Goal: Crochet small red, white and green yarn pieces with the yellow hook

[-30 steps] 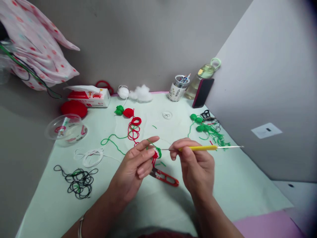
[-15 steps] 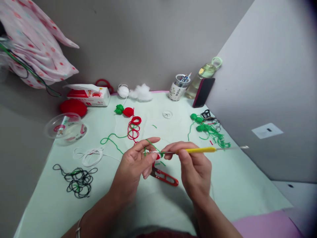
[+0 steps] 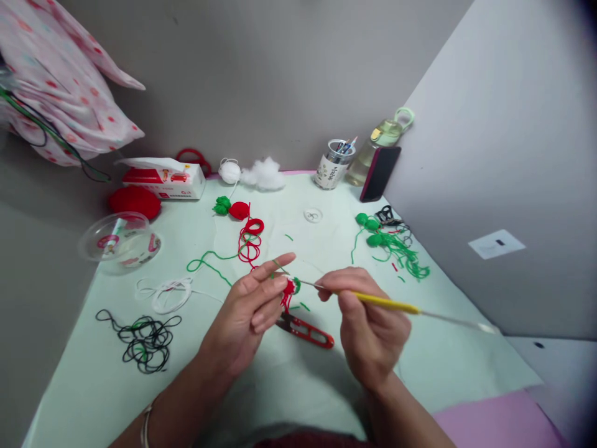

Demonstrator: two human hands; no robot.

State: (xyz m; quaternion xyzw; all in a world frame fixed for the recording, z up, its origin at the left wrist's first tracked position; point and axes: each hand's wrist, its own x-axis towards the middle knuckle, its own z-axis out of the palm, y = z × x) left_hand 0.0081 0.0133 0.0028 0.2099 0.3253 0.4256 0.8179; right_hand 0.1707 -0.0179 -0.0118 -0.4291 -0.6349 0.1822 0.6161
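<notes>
Evidently part-worked, the red-and-white crocheted piece [image 3: 289,288], its green edge [image 3: 297,285] seemingly unfinished, is pinched by the left hand [image 3: 245,311] near the red snips [image 3: 310,331]; the right hand [image 3: 369,323] pinches a yellow-handled hook [image 3: 385,302].

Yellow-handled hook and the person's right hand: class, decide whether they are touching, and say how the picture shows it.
Touching. The head view shows the right hand gripping the yellow-handled hook, thumb against the handle.

Probably a home craft corner: crochet hook [image 3: 385,302], white yarn ball [image 3: 229,170], tissue box [image 3: 163,182] and water bottle [image 3: 362,164] at a tabletop [image 3: 448,354].
</notes>
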